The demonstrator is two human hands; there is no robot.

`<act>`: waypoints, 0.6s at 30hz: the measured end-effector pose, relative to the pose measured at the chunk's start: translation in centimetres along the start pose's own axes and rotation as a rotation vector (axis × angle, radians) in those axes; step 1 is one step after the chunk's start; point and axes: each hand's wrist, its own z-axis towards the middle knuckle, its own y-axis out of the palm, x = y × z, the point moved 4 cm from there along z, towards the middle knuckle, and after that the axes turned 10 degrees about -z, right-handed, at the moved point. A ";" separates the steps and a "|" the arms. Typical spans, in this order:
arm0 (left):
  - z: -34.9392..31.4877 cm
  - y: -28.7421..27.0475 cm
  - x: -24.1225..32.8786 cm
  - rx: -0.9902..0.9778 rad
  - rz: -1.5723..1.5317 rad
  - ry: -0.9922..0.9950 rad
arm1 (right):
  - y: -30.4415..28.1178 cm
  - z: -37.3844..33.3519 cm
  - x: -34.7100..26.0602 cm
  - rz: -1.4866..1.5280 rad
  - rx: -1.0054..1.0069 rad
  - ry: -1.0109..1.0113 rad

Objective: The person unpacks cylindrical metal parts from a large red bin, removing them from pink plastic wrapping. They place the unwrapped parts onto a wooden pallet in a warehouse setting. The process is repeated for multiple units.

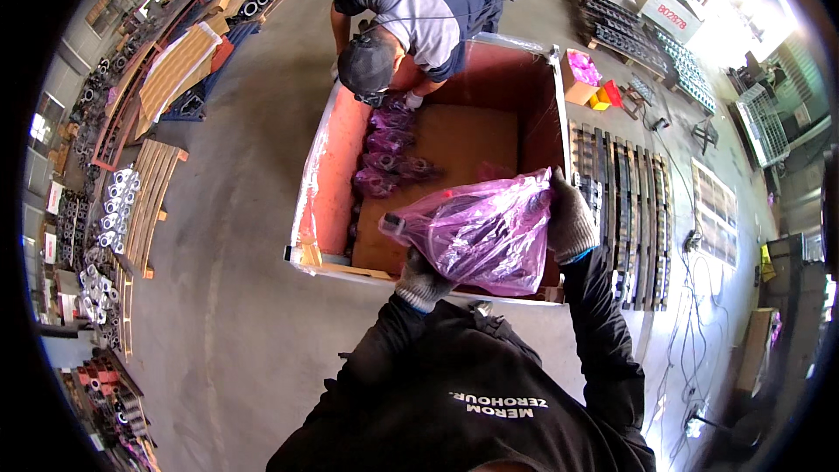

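Note:
Between my hands, over the near right part of a large red-walled crate (329, 153), I hold a pink plastic bag (481, 232) wrapped around a bulky, dark part whose kind the film hides. My left hand (422, 281), in a grey knitted glove, grips the bag's lower left side. At its right end my right hand (570, 217), gloved the same way, is closed on the bag. Inside the crate, several pink-wrapped parts (390, 142) lie in a row along the left wall on a brown cardboard sheet (472, 138).
Across the crate a co-worker (428, 13) leans in, gloved hands at the wrapped parts. Slatted pallets (634, 210) lie right of the crate, near a cardboard box (578, 79) with pink film. Cables (690, 297) run over the right floor. Metal parts on pallets (118, 210) line the left.

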 end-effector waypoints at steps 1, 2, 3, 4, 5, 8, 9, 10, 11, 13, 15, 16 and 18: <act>0.2 0.2 -0.4 -0.036 -0.045 -0.021 | -0.5 -0.1 0.1 0.027 0.009 -0.001; 0.3 -0.6 0.3 0.055 0.008 0.051 | 0.5 -1.0 -0.3 -0.397 -0.018 -0.247; 0.4 -0.2 0.5 -0.001 0.010 0.028 | 1.8 -2.5 -0.7 -0.935 -0.003 -0.379; 0.6 0.3 0.6 -0.057 0.012 0.005 | 1.8 -2.6 -0.2 -0.551 -0.015 -0.245; 0.6 1.0 0.7 -0.114 0.016 -0.021 | 2.0 -2.9 0.4 -0.164 -0.026 -0.117; -0.2 -2.2 2.0 -0.122 -0.084 -0.019 | -0.7 -4.3 -0.4 -0.415 0.099 -0.152; -0.6 -2.9 2.6 -0.135 -0.016 0.007 | -1.4 -4.7 -0.7 -0.567 0.184 -0.161; -1.1 -3.6 2.9 -0.203 -0.176 -0.021 | -3.0 -4.3 0.1 -0.643 0.190 -0.147; -0.5 -3.6 2.5 -0.095 -0.040 -0.008 | -5.0 -4.1 0.7 -0.643 0.211 -0.090; -0.5 -2.7 2.8 0.125 0.256 0.043 | -4.4 -4.5 1.0 -0.888 0.144 -0.090; -0.3 -1.6 2.5 -0.045 0.062 -0.039 | -3.0 -4.5 -0.3 -0.954 0.259 -0.421; -0.1 -1.0 2.3 -0.129 -0.036 -0.083 | -2.0 -5.1 -1.4 -1.023 0.343 -0.630; -0.3 -0.1 2.6 -0.085 0.138 -0.079 | 1.6 -7.1 -2.8 -1.093 0.424 -0.869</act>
